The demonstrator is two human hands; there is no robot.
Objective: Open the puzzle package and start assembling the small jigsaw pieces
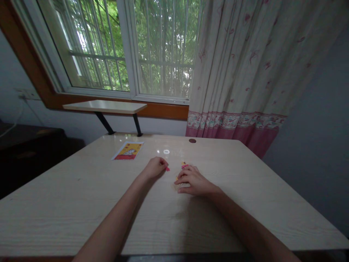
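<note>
My left hand rests on the pale wooden table with its fingers curled, pinching a small pink piece at the fingertips. A short way to its right, my right hand lies on the table with its fingers bent over a small pink and yellow object that is mostly hidden. The two hands are a few centimetres apart near the middle of the table.
A yellow and red printed card lies flat at the back left of the table. A small raised shelf stands at the table's far edge under the window. A flowered curtain hangs at the right. A round cable hole sits near the far edge.
</note>
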